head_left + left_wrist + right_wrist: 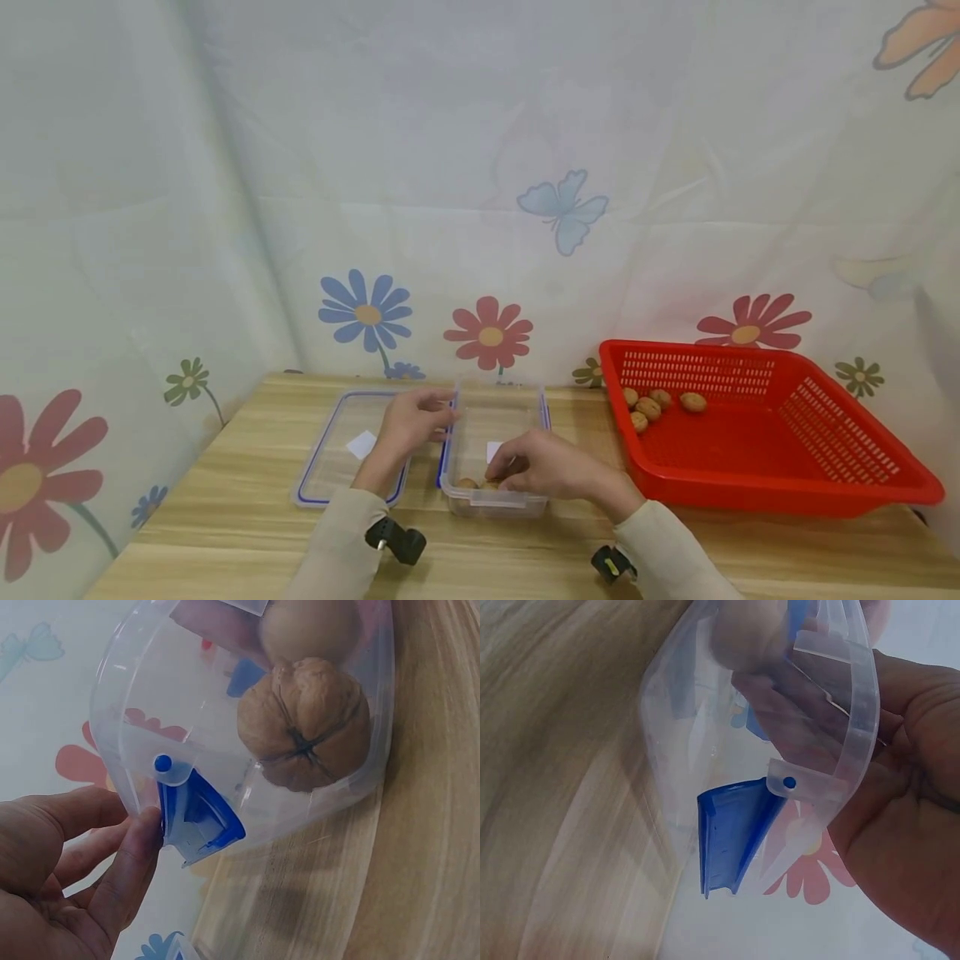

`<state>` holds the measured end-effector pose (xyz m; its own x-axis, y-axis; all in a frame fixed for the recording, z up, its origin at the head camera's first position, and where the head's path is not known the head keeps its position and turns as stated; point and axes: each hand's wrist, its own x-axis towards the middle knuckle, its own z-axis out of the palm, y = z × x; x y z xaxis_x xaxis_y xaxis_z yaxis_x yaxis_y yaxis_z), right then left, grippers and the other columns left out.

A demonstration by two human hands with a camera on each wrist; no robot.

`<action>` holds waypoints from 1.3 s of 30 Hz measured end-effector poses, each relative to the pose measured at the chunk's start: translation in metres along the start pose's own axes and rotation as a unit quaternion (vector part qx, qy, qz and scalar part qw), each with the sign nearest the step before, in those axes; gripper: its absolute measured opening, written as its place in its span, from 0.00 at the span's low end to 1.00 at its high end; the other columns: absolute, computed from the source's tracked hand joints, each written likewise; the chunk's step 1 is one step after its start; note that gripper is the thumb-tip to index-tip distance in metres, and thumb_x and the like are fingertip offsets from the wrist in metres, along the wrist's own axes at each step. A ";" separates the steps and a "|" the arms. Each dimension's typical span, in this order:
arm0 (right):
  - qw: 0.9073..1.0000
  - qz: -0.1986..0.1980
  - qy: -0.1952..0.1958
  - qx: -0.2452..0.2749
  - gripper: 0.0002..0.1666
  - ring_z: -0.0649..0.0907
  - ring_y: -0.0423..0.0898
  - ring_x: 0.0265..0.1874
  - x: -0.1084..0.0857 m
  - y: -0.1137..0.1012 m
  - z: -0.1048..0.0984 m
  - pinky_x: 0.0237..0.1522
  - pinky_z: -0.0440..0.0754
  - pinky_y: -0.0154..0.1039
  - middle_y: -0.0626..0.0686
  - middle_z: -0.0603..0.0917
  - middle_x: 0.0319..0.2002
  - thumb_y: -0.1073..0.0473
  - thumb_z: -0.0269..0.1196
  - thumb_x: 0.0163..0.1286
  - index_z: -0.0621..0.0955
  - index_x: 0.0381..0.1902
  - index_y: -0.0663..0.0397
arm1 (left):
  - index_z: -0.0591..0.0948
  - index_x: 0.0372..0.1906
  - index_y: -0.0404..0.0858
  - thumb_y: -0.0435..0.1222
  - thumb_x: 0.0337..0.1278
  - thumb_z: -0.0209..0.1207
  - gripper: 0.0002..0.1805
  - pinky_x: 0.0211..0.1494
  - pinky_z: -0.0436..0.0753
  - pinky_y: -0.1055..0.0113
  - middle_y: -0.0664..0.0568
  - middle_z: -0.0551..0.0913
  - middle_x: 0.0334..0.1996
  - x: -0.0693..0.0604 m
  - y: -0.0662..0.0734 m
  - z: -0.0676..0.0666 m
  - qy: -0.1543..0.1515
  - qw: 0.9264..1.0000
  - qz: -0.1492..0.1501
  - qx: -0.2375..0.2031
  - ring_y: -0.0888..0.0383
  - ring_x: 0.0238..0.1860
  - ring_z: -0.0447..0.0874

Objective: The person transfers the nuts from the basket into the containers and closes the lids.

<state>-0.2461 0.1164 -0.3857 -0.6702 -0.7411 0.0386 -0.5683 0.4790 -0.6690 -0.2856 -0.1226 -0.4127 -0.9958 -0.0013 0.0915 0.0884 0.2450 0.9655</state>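
Left hand pinches the left rim of the clear rectangular plastic box; right hand reaches inside, pinching a round brown walnut. Left to right on the worktop: clear blue-edged lid, flat; box with walnuts at the near end; red plastic basket, five brown walnuts visible at its left. Left wrist view adds one boxed walnut's dark creases, unreadable from the head; right wrist, a blue latch hanging unfastened.
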 end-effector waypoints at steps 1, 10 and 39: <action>1.000 0.000 -0.002 0.001 0.10 0.87 0.35 0.40 0.000 0.000 0.000 0.51 0.86 0.28 0.47 0.91 0.41 0.73 0.72 0.68 0.91 0.45 0.58 | 0.85 0.60 0.26 0.26 0.65 0.68 0.19 0.43 0.94 0.58 0.40 0.89 0.42 0.000 0.000 0.000 0.000 1.000 0.000 0.001 0.47 0.39 0.92; 1.000 -0.001 0.001 0.000 0.09 0.86 0.36 0.38 -0.002 0.001 -0.001 0.51 0.86 0.29 0.46 0.91 0.41 0.70 0.72 0.69 0.91 0.46 0.57 | 0.85 0.60 0.26 0.26 0.65 0.68 0.19 0.42 0.94 0.58 0.40 0.90 0.42 0.000 0.000 0.000 0.002 1.000 0.001 -0.004 0.44 0.41 0.92; 0.993 -0.010 0.116 -0.034 0.16 0.89 0.42 0.45 -0.048 -0.046 -0.072 0.50 0.89 0.34 0.45 0.91 0.47 0.57 0.74 0.72 0.89 0.55 0.52 | 0.86 0.60 0.28 0.27 0.64 0.70 0.20 0.43 0.94 0.57 0.39 0.90 0.44 0.002 -0.002 -0.001 0.004 1.000 -0.005 0.001 0.48 0.40 0.92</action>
<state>-0.2222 0.1634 -0.3030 -0.7457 -0.6265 0.2271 -0.6084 0.5012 -0.6153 -0.2878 -0.1242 -0.4141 -0.9965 -0.0111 0.0827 0.0775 0.2466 0.9660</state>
